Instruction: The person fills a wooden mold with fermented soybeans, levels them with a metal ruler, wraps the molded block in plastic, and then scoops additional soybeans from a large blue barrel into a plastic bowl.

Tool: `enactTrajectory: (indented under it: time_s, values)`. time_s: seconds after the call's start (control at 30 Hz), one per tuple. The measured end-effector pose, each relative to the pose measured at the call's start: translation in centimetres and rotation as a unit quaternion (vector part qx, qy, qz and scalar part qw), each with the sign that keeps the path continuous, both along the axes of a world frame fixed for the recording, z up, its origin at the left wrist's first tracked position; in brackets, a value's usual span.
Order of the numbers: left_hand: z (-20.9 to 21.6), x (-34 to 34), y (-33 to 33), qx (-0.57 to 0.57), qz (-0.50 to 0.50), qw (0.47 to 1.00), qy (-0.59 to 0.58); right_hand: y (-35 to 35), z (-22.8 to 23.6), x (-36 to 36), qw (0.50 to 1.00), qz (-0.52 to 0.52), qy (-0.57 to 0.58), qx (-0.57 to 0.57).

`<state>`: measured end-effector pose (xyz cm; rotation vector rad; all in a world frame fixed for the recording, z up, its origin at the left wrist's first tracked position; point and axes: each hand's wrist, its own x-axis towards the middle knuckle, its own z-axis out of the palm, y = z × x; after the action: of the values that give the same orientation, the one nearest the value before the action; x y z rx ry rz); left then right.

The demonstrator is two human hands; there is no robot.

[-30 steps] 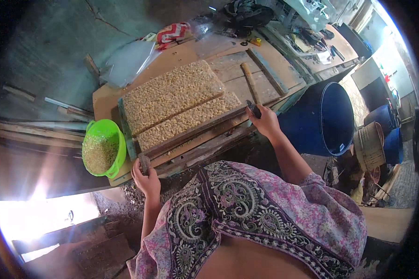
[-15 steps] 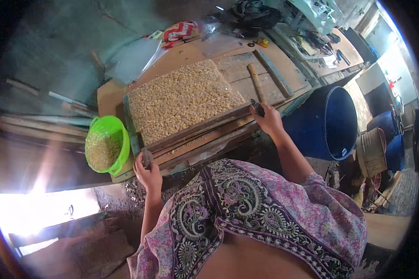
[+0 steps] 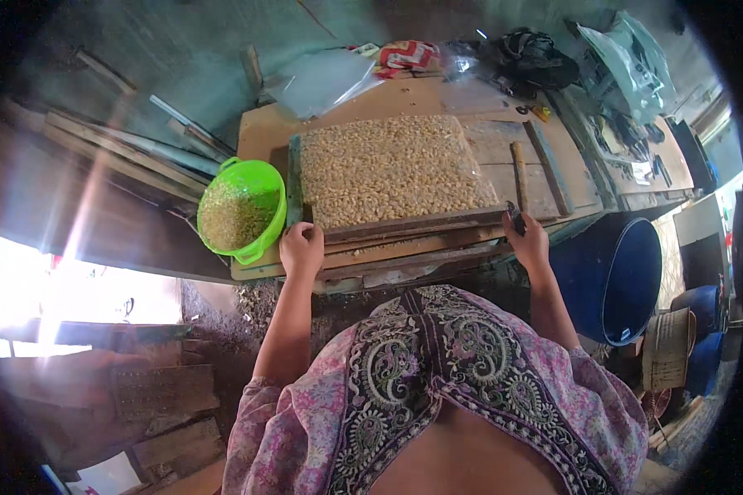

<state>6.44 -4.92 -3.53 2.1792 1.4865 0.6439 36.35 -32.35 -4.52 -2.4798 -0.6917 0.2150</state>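
A slab of pale yellow beans (image 3: 388, 173), apparently under clear plastic, lies flat on the wooden table. Along its near edge runs a dark wooden strip (image 3: 413, 223). My left hand (image 3: 303, 249) is closed at the strip's left end, near the frame corner; its fingers hide what they grip there. At the opposite end, my right hand (image 3: 528, 242) pinches the strip's dark tip between thumb and fingers. A side bar (image 3: 295, 181) borders the slab on the left. To the right, a wooden stick (image 3: 520, 177) rests on bare boards.
Left of my left hand stands a green basin (image 3: 279, 223) partly filled with pale grains. A blue barrel (image 3: 623, 280) is beside the table on the right. Plastic sheeting (image 3: 322, 82), a red-and-white cloth (image 3: 409, 56) and a black bag (image 3: 532, 62) lie along the back.
My view has turned, so the table appears farther right and more level. Both hands stay at the strip's ends; the left end, visible above my fingers before, is now mostly covered.
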Motion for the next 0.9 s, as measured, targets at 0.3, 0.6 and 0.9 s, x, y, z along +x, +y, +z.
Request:
enactTrajectory:
  time_s: [0.3,0.6,0.9]
  values:
    - [-0.9,0.0,1.9,-0.139,0.027,0.990,0.004,-0.1,-0.5,0.4,0.999,-0.006,0.035,-0.022]
    - [-0.4,0.2,1.7,-0.149,0.027,0.988,-0.008,-0.2,0.1,0.2,0.999,-0.006,0.023,-0.041]
    - [-2.0,-0.7,2.8,-0.087,0.031,0.995,-0.023,-0.1,-0.6,0.6,0.999,-0.004,0.021,-0.041]
